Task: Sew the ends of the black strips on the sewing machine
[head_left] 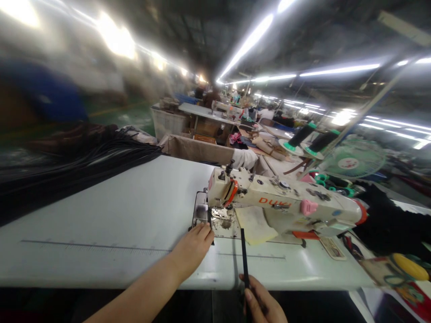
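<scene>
A white sewing machine (286, 202) with orange trim stands on the pale table (134, 202). My left hand (195, 246) lies by the machine's needle plate (224, 222), fingers together on a short dark strip (209, 218) at the presser foot. At the table's front edge, my right hand (261, 300) pinches a narrow black strip (244, 255) between thumb and fingers; the strip's upper end points toward the machine. A pale yellow cloth (256, 224) lies under the machine arm, right of the needle plate.
Long black strips (84, 175) are heaped on the table's left side. Behind the machine are a cloth-lined bin (195, 150), black thread cones (303, 134) and a green fan (353, 159). Black fabric (393, 224) and a yellow object (409, 267) sit at the right.
</scene>
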`<state>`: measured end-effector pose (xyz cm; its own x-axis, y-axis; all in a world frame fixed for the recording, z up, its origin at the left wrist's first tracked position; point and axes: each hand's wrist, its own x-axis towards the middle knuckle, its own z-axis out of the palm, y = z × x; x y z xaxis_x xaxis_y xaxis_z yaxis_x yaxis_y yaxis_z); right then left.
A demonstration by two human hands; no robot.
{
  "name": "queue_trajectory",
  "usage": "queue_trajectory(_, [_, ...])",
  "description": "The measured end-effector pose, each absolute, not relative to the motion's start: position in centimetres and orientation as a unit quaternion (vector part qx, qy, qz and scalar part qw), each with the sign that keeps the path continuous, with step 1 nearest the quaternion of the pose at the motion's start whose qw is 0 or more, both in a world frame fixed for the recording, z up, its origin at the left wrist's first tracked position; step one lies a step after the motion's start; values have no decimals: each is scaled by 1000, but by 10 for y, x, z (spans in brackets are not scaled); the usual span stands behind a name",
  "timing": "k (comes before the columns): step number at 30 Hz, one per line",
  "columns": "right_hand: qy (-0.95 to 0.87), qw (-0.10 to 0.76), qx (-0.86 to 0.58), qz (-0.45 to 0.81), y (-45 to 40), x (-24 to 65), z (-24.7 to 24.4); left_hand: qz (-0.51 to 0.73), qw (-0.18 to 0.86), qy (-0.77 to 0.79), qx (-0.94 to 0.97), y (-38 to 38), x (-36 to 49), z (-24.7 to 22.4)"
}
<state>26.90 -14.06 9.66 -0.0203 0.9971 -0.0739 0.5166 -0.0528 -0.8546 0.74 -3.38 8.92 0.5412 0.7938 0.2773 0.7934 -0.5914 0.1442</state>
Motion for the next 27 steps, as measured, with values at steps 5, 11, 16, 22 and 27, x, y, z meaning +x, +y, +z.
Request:
queue_trajectory(5, [-617, 339, -610, 364, -132, 258, 101, 165, 10, 452, 877, -34, 7, 87])
queue_trajectory(11, [-619, 328, -606, 376, -130, 250, 101, 180, 35, 461, 868, -34, 6, 82])
queue_trajectory(16, [-622, 331, -601, 377, -131, 247, 105, 243, 51, 469, 848, -26, 3, 75])
queue_trajectory(22, [-616, 321, -612, 377, -130, 243, 102, 283, 130, 526, 791, -13, -1, 82])
queue_trajectory(27, [-614, 326, -613, 375, -125, 235, 103, 275, 164, 543, 776, -8, -3, 89])
